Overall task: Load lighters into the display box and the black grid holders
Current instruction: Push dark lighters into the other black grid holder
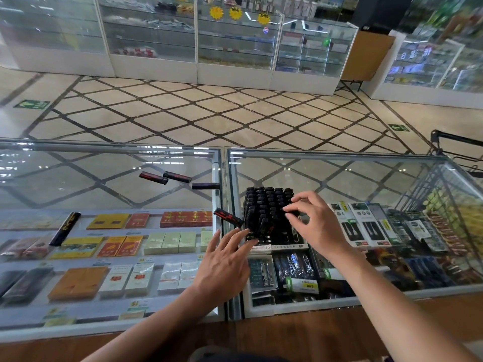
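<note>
A black grid holder (266, 212) packed with several upright black lighters stands on the glass counter (366, 178) near the seam. My left hand (224, 259) rests with straight fingers against the holder's near left side. My right hand (311, 220) reaches over the holder's right edge, its fingertips touching the lighter tops there; whether it pinches one is unclear. One loose black-and-red lighter (228, 217) lies just left of the holder. Three more loose lighters (177, 177) lie farther back on the left glass. A longer black lighter (65, 228) lies at the left.
Under the glass are cigarette packs (115, 246) on the left and nail clippers and small packaged goods (366, 231) on the right. A wire basket (449, 205) stands at the counter's right end. Tiled floor and glass cabinets lie beyond.
</note>
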Demonstrator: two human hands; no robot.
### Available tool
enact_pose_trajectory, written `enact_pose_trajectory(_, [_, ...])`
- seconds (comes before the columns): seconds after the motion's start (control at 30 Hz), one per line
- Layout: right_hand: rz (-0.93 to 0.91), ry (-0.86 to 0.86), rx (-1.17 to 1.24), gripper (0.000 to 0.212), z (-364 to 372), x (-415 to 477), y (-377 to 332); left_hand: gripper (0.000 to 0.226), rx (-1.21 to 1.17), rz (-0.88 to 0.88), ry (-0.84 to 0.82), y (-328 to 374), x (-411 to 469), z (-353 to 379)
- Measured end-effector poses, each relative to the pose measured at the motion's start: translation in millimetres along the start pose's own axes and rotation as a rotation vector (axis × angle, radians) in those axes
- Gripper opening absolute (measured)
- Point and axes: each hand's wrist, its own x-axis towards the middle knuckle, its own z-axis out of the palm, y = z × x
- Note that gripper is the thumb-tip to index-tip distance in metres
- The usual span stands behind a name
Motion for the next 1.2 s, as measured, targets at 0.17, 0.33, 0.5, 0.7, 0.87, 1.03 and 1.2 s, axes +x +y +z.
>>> enact_pose_trajectory(0.17, [0.044, 0.118, 0.072, 0.023, 8, -17, 1, 0.052, -0.071, 0.003, 0.13, -10, 6, -5])
enact_pose_trajectory(0.33, [0.107, 0.264, 0.117, 0.023, 19, -37, 1, 0.058, 0.033, -0.041, 0.172, -35, 29, -18])
enact_pose_trajectory(0.5, [0.165, 0.311, 0.147, 0.028, 37, -50, 0, 0.038, 0.127, -0.059, 0.079, -62, 53, -24])
enact_pose_trajectory(0.7, [0.205, 0.335, 0.177, 0.029, 44, -56, 1, 0.034, 0.225, -0.068, 0.053, -94, 75, -44])
enact_pose_trajectory(0.87, [0.229, 0.36, 0.182, 0.032, 51, -60, 2, 0.084, 0.187, -0.198, 0.001, -136, 91, -62])
enact_pose_trajectory(1.03, [0.277, 0.352, 0.221, 0.033, 53, -60, 1, 0.126, 0.145, -0.403, -0.172, -157, 106, -61])
enact_pose_trajectory(1.2, [0.277, 0.352, 0.241, 0.033, 54, -60, 2, 0.117, 0.05, -0.298, -0.149, -145, 122, -51])
